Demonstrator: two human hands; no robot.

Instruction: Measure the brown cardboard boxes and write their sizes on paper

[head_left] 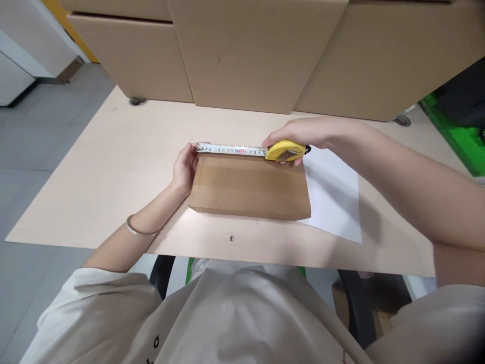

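Note:
A brown cardboard box (pixel 250 187) lies on the table in front of me, its long side running left to right. Along its far edge stretches the blade of a yellow tape measure (pixel 284 150). My right hand (pixel 299 134) is wrapped round the tape's yellow case at the box's far right corner. At the far left corner, my left hand (pixel 185 167) is closed at the blade's end, fingers against the box side and the tape tip. Its fingertips are partly hidden behind the box.
A white paper sheet (pixel 337 197) lies partly under the box's right side. Large cardboard boxes (pixel 257 55) stand along the table's (pixel 94 187) back edge. A small dark mark or bit (pixel 232 238) shows near the front edge. Chair armrests (pixel 162 273) flank me below the tabletop.

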